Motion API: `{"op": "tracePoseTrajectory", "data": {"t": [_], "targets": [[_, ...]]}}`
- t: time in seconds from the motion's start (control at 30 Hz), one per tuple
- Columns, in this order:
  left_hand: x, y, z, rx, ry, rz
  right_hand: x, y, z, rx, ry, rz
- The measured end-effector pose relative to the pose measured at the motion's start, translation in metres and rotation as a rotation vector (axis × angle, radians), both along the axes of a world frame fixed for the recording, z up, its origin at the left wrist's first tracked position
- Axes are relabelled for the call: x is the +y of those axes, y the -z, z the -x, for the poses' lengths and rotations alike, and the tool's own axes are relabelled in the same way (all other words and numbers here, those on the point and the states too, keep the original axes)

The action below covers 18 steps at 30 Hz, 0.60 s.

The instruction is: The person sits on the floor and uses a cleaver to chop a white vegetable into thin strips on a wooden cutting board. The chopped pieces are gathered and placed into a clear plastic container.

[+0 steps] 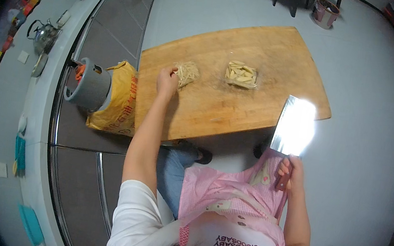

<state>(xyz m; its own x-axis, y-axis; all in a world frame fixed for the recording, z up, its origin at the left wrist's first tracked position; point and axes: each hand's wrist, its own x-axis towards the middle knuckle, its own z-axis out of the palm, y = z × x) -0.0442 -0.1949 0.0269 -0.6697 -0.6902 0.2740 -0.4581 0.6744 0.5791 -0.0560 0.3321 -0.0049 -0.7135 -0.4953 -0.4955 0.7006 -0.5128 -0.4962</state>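
My left hand (168,81) touches the left edge of a small heap of thin pale shreds (188,73) on the wooden board (201,116); its fingertips are partly hidden, so I cannot tell whether they pinch any. My right hand (293,173) grips the wooden handle of a cleaver (293,126), whose broad blade points away from me and shines brightly beside the board's near right edge. Right of the shreds, a clear plastic container (241,85) holds pale yellow cut pieces (241,73).
A grey gas cylinder (92,85) and a yellow woven sack (121,102) stand left of the board. Further left runs a counter (41,102) with a steel kettle (45,37). A bucket (325,15) stands on the floor at the far right, near dark furniture legs.
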Motion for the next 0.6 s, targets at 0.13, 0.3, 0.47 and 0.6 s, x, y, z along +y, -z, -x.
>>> {"op": "tracePoseTrajectory", "data": {"t": [0.13,0.3,0.47,0.6], "targets": [[0.095,-0.023,-0.018,0.022,0.324,-0.27,0.003,-0.005,0.003,0.013,0.046,-0.021],[0.163,0.011,-0.058,-0.121,0.601,-0.061,0.001,-0.001,0.004,0.018,-0.003,-0.008],[0.191,0.014,-0.062,-0.116,0.538,0.083,0.0,-0.006,0.004,0.003,0.0,-0.025],[0.201,0.01,-0.07,-0.095,0.563,0.094,0.003,0.004,0.005,-0.004,-0.001,-0.007]]}}
